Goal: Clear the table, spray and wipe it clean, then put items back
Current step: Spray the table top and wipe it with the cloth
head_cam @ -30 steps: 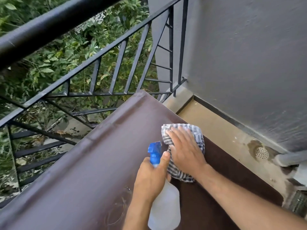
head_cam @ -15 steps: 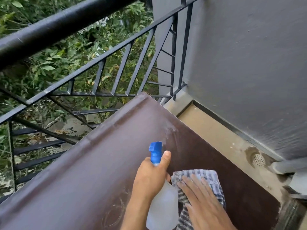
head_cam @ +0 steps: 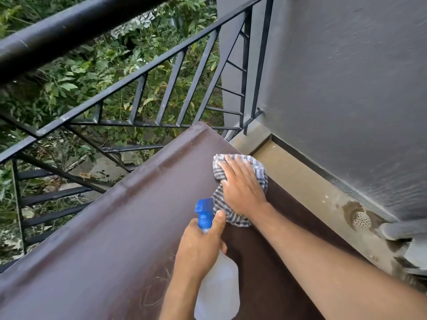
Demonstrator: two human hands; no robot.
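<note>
A dark brown table fills the lower half of the view, with a raised lip along its far side. My right hand lies flat on a blue-and-white checked cloth and presses it onto the table near the far right corner. My left hand grips the neck of a translucent spray bottle with a blue trigger head, held over the table just behind the cloth. The thumb rests beside the blue head.
A black metal railing runs along the table's far side, with green foliage beyond. A grey wall stands at the right above a tan floor strip with a round drain and grey pipes.
My right hand slid the cloth back toward me, then out again to the table's far right corner. The left hand and bottle stayed almost still.
</note>
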